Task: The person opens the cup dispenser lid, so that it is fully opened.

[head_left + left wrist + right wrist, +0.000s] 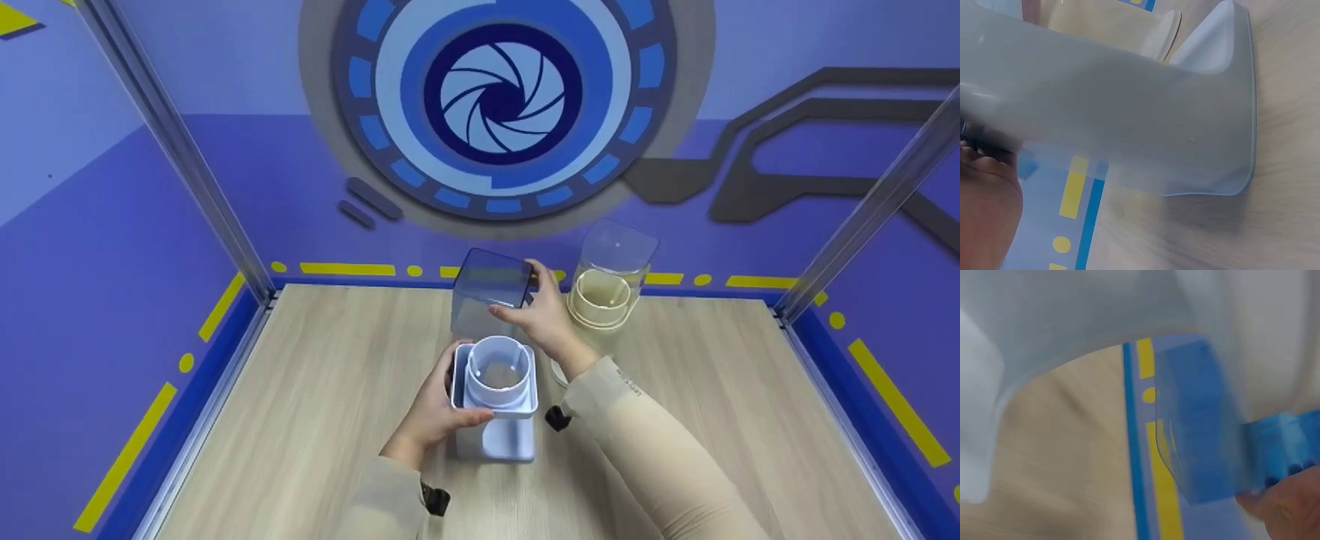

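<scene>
A white pet-feeder-like stand (508, 442) with a square top and a round collar (499, 390) stands upright in front of the person in the head view. My left hand (433, 411) grips its upper part from the left, thumb along the front rim. Above and behind it, my right hand (551, 319) holds a see-through smoky box-shaped container (487, 281) by its right side, thumb in front. The right wrist view shows this container (1202, 439) tinted blue beside the fingers (1292, 503). In the left wrist view the stand's grey-white body (1129, 107) fills the middle.
A similar cream stand (600, 300) topped by a clear container (619, 244) stands behind the right forearm, its lower part partly hidden. The wooden table (337, 375) ends at a purple patterned wall (255, 187), with metal posts (187, 165) at the corners.
</scene>
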`<state>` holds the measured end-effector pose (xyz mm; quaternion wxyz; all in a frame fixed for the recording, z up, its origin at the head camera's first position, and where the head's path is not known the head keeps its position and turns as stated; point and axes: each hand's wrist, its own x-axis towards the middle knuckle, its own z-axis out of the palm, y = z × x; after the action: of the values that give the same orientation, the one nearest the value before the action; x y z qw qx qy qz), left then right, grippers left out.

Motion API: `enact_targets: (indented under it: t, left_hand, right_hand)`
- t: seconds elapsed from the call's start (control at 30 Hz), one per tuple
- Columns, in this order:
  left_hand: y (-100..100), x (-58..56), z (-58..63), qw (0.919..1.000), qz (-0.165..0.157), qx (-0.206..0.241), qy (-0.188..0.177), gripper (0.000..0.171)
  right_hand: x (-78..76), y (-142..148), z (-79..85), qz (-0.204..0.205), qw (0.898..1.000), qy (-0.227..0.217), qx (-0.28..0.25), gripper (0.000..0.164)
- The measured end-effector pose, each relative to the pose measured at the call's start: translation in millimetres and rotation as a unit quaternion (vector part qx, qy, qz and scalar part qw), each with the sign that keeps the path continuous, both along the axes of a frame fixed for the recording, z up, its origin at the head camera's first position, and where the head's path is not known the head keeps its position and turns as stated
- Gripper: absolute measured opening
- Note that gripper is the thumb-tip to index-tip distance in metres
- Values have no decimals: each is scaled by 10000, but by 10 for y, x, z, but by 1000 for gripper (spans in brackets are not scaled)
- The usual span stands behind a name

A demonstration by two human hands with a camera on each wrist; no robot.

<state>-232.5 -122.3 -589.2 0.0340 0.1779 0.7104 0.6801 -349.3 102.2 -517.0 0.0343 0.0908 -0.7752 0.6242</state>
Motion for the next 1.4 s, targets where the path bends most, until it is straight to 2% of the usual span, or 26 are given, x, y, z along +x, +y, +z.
enact_targets:
  t: [0.2,0.4,0.63,0.73,0.87,1.03,1.17,1.2,1.3,1.4]
  left_hand:
    - [-5,26,-5,9999,95,-73,-115,125]
    - [-1,20,9,9998,134,-102,-123,126]
    - [-7,4,7,9999,102,-43,-35,127]
    - [3,-8,-3,10000,19,84,36,127]
    - [1,-3,-14,9999,11,89,52,126]
    - [-16,37,-36,10000,25,45,43,127]
    - [-13,29,-21,10000,41,27,5,129]
    - [-12,21,-18,10000,33,27,-3,130]
    - [-12,1,-4,10000,-3,3,-24,129]
    - [-33,3,10,9999,-28,-96,-15,129]
  right_hand:
    - [-33,-32,-254,-45,9998,-115,135,112]
    - [-82,-23,-398,-173,9982,-287,499,121]
    - [-160,-27,-575,-204,9971,-258,684,113]
    - [-163,-14,-641,-151,9968,-238,752,110]
    - [-123,-3,-737,-103,9957,-322,868,115]
    - [-87,34,-923,-66,9959,-400,811,115]
    - [-136,72,-1033,14,9984,-99,549,112]
    - [-178,87,-1114,26,9988,124,468,109]
    - [-238,112,-1217,74,9988,429,222,109]
    - [-340,139,-1457,75,9972,703,223,108]
